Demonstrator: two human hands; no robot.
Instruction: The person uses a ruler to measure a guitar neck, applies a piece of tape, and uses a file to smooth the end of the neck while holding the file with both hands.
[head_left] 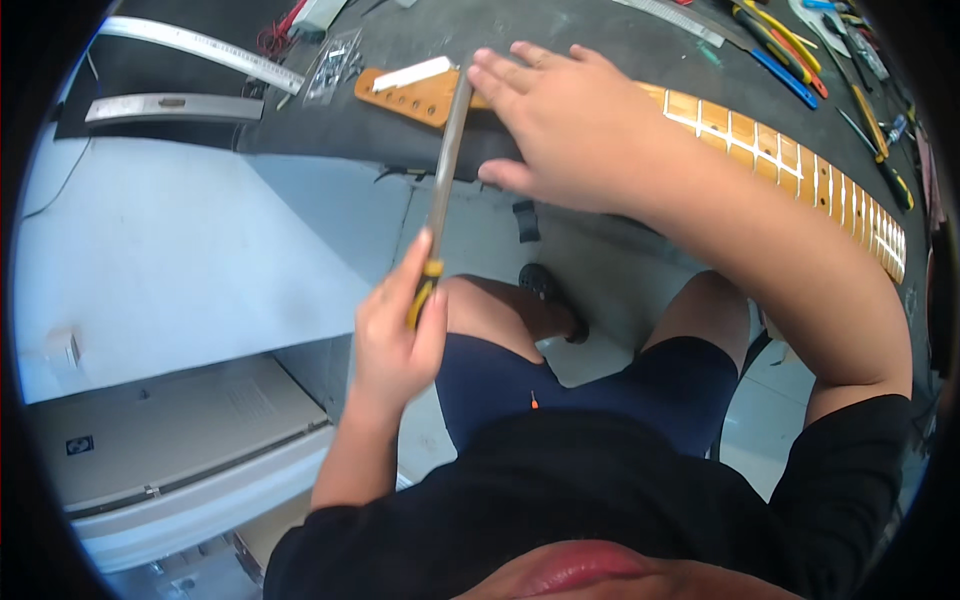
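Note:
My left hand (395,345) is closed round the yellow-and-black handle of a long metal file (450,145), which lies crosswise over a wooden guitar neck (752,135) near the base of its headstock (408,103). My right hand (565,130) is open over the neck, fingers extended, fingertips at the file's far end; whether they press on it is unclear. A small white bar (410,73) lies on the headstock. The neck has white strips along its frets and runs to the right, partly hidden under my right forearm.
A dark workbench (300,135) holds a straightedge (200,50), a metal level (135,108), a bag of small parts (332,68) and several hand tools (770,55). A pale cabinet (170,260) with an open lower section stands at left. My legs are below the bench edge.

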